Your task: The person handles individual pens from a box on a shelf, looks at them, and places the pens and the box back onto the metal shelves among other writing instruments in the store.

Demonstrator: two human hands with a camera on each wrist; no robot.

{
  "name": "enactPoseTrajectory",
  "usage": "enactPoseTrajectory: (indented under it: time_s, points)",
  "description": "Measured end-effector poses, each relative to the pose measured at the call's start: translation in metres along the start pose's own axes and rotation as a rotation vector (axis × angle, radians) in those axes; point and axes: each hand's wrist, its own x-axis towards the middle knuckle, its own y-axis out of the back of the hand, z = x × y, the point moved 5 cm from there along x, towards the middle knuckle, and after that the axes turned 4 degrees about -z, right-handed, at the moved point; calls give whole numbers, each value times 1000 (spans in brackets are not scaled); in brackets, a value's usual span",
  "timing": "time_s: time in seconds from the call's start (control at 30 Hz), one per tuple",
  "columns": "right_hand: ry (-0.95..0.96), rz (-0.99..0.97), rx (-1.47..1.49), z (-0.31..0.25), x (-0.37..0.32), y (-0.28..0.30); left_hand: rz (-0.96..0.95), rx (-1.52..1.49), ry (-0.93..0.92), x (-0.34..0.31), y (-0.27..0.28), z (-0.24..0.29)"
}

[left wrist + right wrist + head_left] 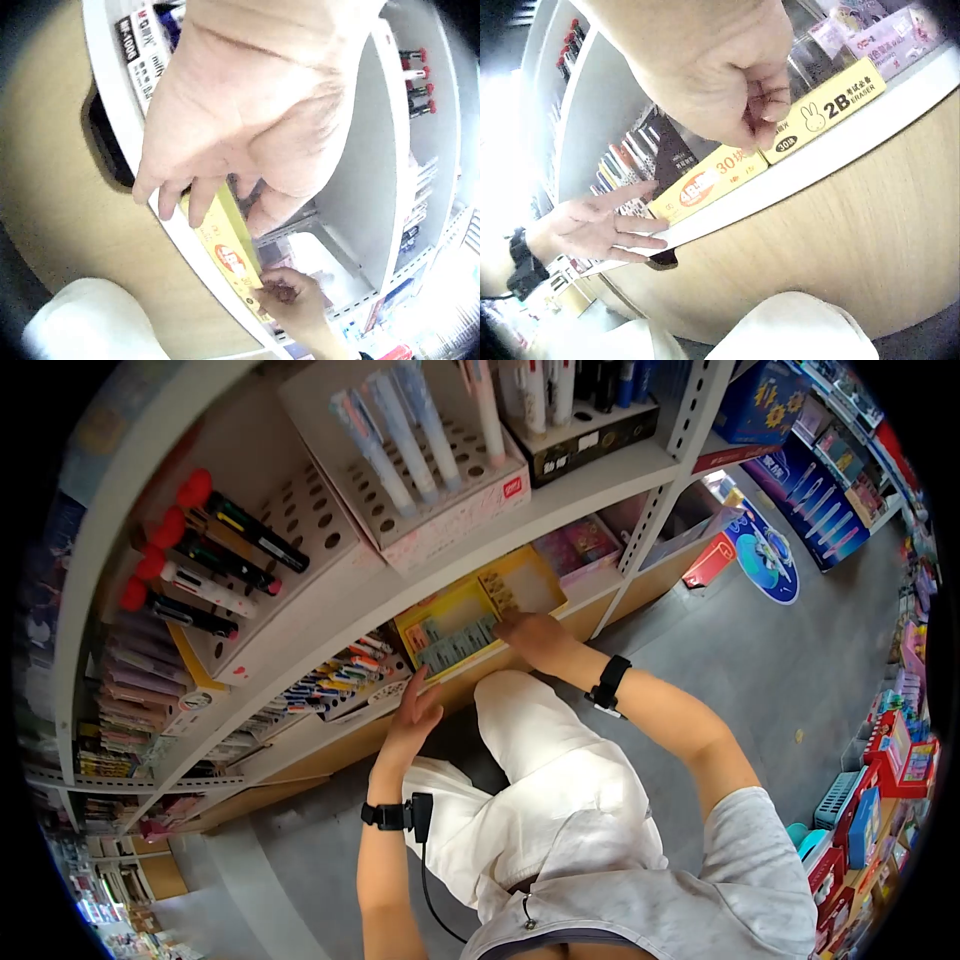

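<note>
Two yellow eraser boxes, one with a 4B label and one marked 2B, stand end to end on the lower shelf. Grey-green erasers lie in the left one, tan ones farther right. My right hand is at the front rim where the boxes meet, its fingers curled in the right wrist view; nothing shows between them, though the fingertips are partly hidden. My left hand, fingers extended, is by the left box's outer end, palm visible in the left wrist view.
Pens in a tray stand left of the boxes, and a pink box is on their right. Above, a shelf edge carries pen holders. The wooden base and my knees are below.
</note>
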Motion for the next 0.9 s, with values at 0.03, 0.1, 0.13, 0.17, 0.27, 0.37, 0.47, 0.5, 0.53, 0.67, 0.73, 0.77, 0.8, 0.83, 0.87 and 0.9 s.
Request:
enactPoseTrajectory:
  time_s: [0.03,0.1,0.13,0.17,0.27,0.37,0.47,0.5,0.53,0.67,0.73,0.77,0.8,0.83,0.87,0.9]
  points:
    - [43,5,-43,-2,2,1,-78,107,-37,-3,-1,6]
    - [65,68,-57,-8,-5,24,-136,140,2,-24,5,20]
    - [85,101,-50,-17,-10,41,-174,196,-12,-35,9,31]
    - [87,119,-72,-18,-12,52,-105,298,-63,-50,11,55]
    - [215,483,-22,-28,-29,105,235,875,-486,-104,9,142]
    - [207,989,-182,-27,-55,168,659,1174,-717,-137,37,161]
    - [59,1080,-234,-6,-58,200,908,1384,-746,-144,66,159]
    - [49,1103,-211,-1,-59,207,921,1408,-722,-142,68,161]
    - [49,1117,-219,3,-59,213,925,1409,-739,-141,69,162]
    - [71,977,-213,28,-57,214,861,1448,-701,-131,75,150]
    - [132,945,-89,34,-55,220,837,1434,-694,-125,70,148]
    - [131,946,-87,37,-53,223,858,1403,-681,-125,68,147]
    - [109,975,-51,42,-51,232,858,1406,-682,-125,65,150]
    - [88,1002,-15,45,-49,241,875,1425,-729,-126,61,153]
    - [87,1000,-12,44,-46,249,892,1443,-775,-128,56,157]
    - [-28,1010,15,46,-42,258,891,1444,-771,-126,47,163]
